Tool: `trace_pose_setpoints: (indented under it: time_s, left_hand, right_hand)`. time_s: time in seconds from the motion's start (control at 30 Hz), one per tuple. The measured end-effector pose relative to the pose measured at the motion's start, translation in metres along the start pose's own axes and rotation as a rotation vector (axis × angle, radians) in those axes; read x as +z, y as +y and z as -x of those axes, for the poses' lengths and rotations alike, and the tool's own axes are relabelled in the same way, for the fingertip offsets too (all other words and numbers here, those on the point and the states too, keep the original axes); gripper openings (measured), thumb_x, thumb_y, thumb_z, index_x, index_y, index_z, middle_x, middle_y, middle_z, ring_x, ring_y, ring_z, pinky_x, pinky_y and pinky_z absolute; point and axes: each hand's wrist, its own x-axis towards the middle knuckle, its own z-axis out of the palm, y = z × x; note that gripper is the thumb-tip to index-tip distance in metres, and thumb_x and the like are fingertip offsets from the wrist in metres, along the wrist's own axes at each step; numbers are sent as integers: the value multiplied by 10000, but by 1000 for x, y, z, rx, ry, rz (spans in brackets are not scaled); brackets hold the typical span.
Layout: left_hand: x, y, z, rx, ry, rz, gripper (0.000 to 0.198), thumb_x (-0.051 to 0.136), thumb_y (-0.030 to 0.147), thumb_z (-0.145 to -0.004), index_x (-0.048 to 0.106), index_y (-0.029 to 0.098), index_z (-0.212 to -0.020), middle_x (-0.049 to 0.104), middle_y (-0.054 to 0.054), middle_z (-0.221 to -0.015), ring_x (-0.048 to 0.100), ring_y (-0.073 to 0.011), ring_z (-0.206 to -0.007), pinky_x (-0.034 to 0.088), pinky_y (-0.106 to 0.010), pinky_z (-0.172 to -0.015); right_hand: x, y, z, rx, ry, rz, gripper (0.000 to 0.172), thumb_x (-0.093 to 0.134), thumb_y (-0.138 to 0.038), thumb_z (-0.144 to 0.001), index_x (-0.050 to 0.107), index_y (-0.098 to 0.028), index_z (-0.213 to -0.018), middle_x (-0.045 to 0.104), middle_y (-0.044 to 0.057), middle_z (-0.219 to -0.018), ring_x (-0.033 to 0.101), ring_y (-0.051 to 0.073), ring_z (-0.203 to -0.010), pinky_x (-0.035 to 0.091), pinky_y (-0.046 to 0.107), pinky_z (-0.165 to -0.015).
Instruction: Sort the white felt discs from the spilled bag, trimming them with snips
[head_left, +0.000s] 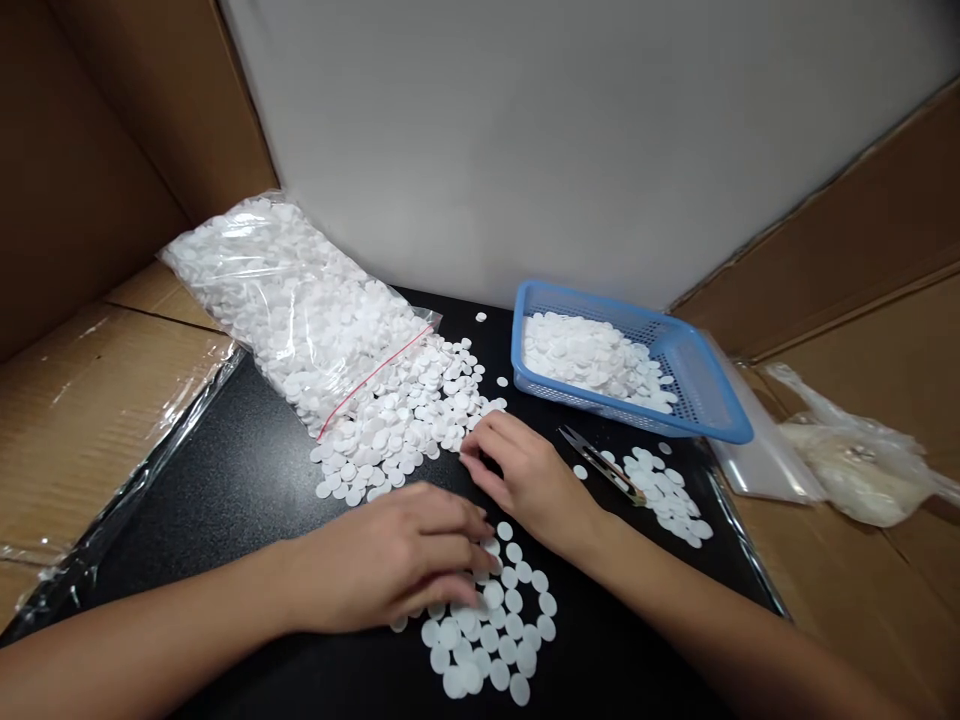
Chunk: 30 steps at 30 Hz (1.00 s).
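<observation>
Small white round discs spill in a pile from a clear zip bag with a red seal line. My right hand is at the pile's right edge, its thumb and index tips drawn together in a pinch. Whether a disc is between those tips cannot be made out. My left hand reaches over a looser group of discs near the front, its fingers slightly apart and bent down. The fingertips rest on or just above the discs, and part of the group is hidden beneath the hand.
A blue plastic basket holds more discs at the back right. Thread snips lie before it, beside another small heap of discs. A knotted plastic bag sits on cardboard at right. Cardboard and a grey wall enclose the black table.
</observation>
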Motion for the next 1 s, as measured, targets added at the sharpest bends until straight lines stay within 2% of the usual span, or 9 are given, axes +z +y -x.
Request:
trace_pose_setpoints:
  time_s: [0.1, 0.2, 0.37, 0.57, 0.7, 0.87, 1.0]
  left_hand:
    - [-2, -13, 2, -137, 206, -231, 214, 462, 160, -1009, 656, 174, -1099, 664, -90, -1056, 590, -223, -994, 502, -365, -849]
    - [-2, -26, 4, -269, 295, -403, 178, 500, 107, -973, 632, 175, -1073, 610, -84, -1048, 524, -239, -977, 470, -368, -802]
    - [-3, -31, 2, -292, 311, -474, 124, 552, 109, -948, 639, 176, -1003, 581, -74, -1030, 481, -230, -939, 435, -362, -797]
    - [0, -26, -1, -283, 263, -487, 165, 502, 167, -996, 647, 213, -1060, 577, -82, -1094, 466, -254, -1016, 399, -396, -831]
    - [7, -23, -3, -240, 241, -481, 174, 492, 188, -1005, 633, 212, -1106, 581, -94, -1145, 458, -271, -1073, 380, -413, -853]
    - [13, -20, -5, -220, 222, -483, 227, 563, 192, -971, 623, 206, -1190, 588, -102, -1164, 467, -284, -1085, 360, -416, -870]
    - [14, -20, -6, -228, 193, -480, 255, 592, 181, -950, 644, 245, -1191, 584, -97, -1196, 460, -296, -1100, 340, -419, -871]
  right_hand:
    - [-7, -6, 10, 12, -61, -100, 129, 561, -73, -922, 595, -195, -899, 579, 44, -898, 589, 180, -814, 508, 302, -712]
    - [-15, -7, 19, 95, -74, -166, 140, 598, -67, -906, 609, -202, -868, 564, 31, -911, 589, 160, -809, 504, 283, -716]
    - [-23, -1, 23, 200, -95, -194, 156, 580, -73, -912, 566, -207, -832, 576, 10, -855, 578, 146, -744, 480, 270, -659]
    - [-28, 0, 19, 254, -121, -190, 141, 544, -84, -924, 562, -217, -882, 602, 10, -852, 591, 156, -742, 488, 279, -652]
    - [-26, 0, 20, 225, -112, -179, 122, 602, -129, -917, 628, -219, -995, 626, 31, -901, 622, 166, -769, 521, 290, -678]
    - [-20, 2, 23, 131, -68, -85, 98, 611, -131, -919, 657, -199, -973, 636, 45, -920, 639, 182, -820, 531, 304, -727]
    - [-20, 3, 24, 96, -27, -72, 115, 566, -134, -943, 667, -186, -957, 643, 50, -899, 634, 176, -783, 515, 297, -700]
